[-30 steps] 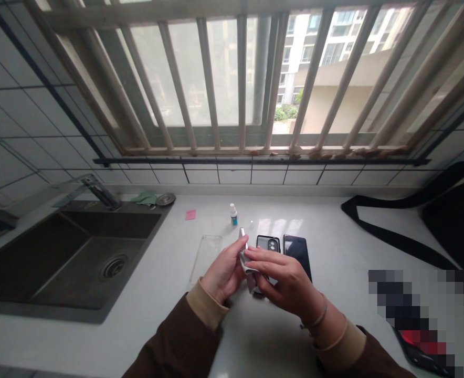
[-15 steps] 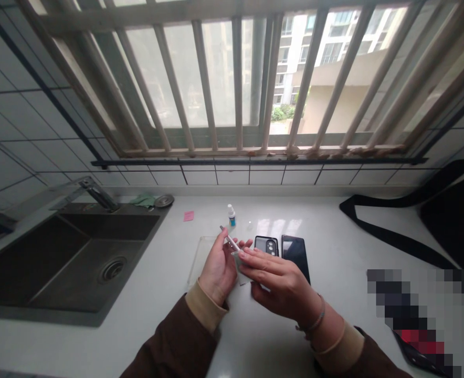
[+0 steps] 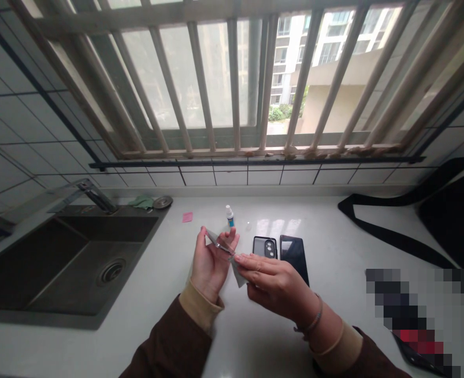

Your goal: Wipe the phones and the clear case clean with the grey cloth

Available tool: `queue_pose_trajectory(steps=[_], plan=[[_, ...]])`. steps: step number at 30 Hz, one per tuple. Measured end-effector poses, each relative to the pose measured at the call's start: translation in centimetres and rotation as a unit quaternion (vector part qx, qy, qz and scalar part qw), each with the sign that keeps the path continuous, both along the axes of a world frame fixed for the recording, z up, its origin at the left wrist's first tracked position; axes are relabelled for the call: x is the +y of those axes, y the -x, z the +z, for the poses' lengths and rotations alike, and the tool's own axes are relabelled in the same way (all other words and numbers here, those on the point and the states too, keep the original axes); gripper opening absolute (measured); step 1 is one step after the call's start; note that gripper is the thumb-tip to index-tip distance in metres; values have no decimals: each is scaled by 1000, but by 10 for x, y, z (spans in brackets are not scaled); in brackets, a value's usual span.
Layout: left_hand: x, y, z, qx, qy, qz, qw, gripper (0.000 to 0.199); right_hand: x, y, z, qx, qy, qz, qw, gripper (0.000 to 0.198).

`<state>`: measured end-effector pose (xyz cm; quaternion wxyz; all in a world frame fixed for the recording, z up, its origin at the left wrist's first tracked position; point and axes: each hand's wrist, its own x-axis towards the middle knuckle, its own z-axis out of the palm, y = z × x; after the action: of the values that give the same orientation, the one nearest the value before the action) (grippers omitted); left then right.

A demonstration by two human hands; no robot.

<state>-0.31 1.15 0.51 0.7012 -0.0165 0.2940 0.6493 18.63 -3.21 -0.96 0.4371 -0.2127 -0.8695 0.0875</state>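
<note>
Left hand (image 3: 207, 266) holds a thin, flat, glossy slab (image 3: 218, 242) tilted above the smooth white surface (image 3: 255, 331); right hand (image 3: 277, 281) grips a thin grey sheet (image 3: 238, 275) at the slab's near end. From the slab: one o'clock, small upright bottle (image 3: 230, 216), contents indeterminable; three o'clock, black-rimmed case (image 3: 260, 245); nine o'clock, dark rectangular sink (image 3: 109, 224) containing a round drain (image 3: 112, 271).

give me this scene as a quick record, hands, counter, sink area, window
left hand: holds a slim phone, tilted
right hand: holds a pale cloth at the phone's near end
counter, beyond hands: small spray bottle, pink note
counter, beyond right hand: black phone case, dark phone beside it
sink area: faucet, green cloth, round strainer
window: barred
</note>
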Motion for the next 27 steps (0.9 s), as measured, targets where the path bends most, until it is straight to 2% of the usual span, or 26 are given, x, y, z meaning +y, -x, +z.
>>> queue_pose_trajectory(steps=[2, 4, 7, 10, 11, 13, 17, 20, 22, 24, 26, 27], plan=[[1, 3, 3, 5, 1, 29, 1000, 38, -2, 0, 0, 43, 57, -10, 997, 43], [1, 5, 6, 4, 1, 50, 999, 32, -4, -1, 1, 118, 147, -24, 982, 36], [0, 4, 8, 5, -9, 31, 999, 28, -3, -4, 0, 242, 287, -14, 927, 26], [-3, -2, 6, 49, -30, -11, 998, 21, 1, -6, 1, 314, 370, 61, 872, 27], [-3, -4, 5, 76, -39, -18, 996, 16, 1, -7, 2, 313, 378, 90, 867, 27], [-5, -9, 0, 139, -55, -10, 989, 15, 1, -5, 7, 267, 362, 118, 885, 25], [-6, -15, -10, 203, -67, 16, 977, 26, -5, 4, 9, 128, 241, 56, 960, 32], [-5, -15, -16, 197, -60, 14, 979, 29, -8, 11, 4, 89, 181, 13, 979, 38], [-5, -14, -17, 185, -70, 9, 980, 33, -8, 12, 0, 97, 189, -3, 977, 37], [-6, -14, -14, 170, -94, 10, 981, 39, -6, 10, -2, 132, 227, -24, 965, 34], [-8, -16, -6, 152, -125, 6, 980, 51, -4, 9, -4, 197, 303, -38, 932, 27], [-10, -17, -1, 141, -139, 3, 980, 57, -2, 8, -4, 238, 354, -33, 904, 26]])
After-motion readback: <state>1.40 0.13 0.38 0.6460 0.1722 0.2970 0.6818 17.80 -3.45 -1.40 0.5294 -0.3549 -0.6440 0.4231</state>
